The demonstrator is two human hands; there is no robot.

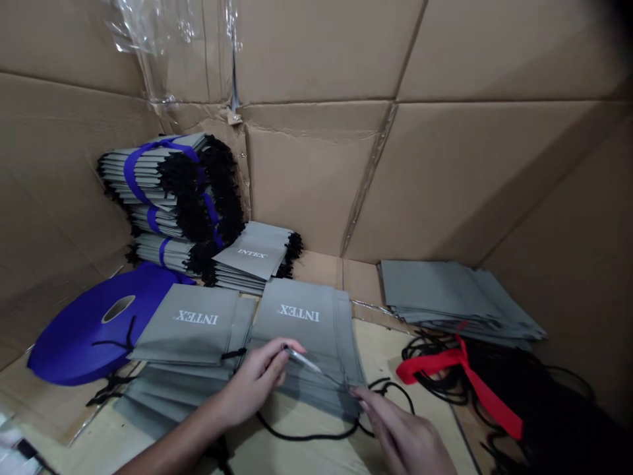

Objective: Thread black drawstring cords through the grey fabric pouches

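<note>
My left hand [264, 376] is closed in a pinch on one end of a thin silvery metal tool [309, 361], which slants down to the right over a stack of grey pouches [306, 297] printed INTEX. At the tool's other end, my right hand [405, 429] pinches a black cord [311, 437]; the exact contact is too small to make out. The cord loops over the table below and beside the fingers. Left of my left hand lies another pile of grey INTEX pouches [192, 330] with black cord ends.
Bundles of corded pouches [153, 178] tied with blue ribbon are stacked back left, beside a smaller pouch pile [254, 254]. A blue ribbon roll [74, 349] lies left. Plain grey pouches [440, 290] and black cords tied with red ribbon [489, 396] are right. Cardboard walls [316, 165] surround the table.
</note>
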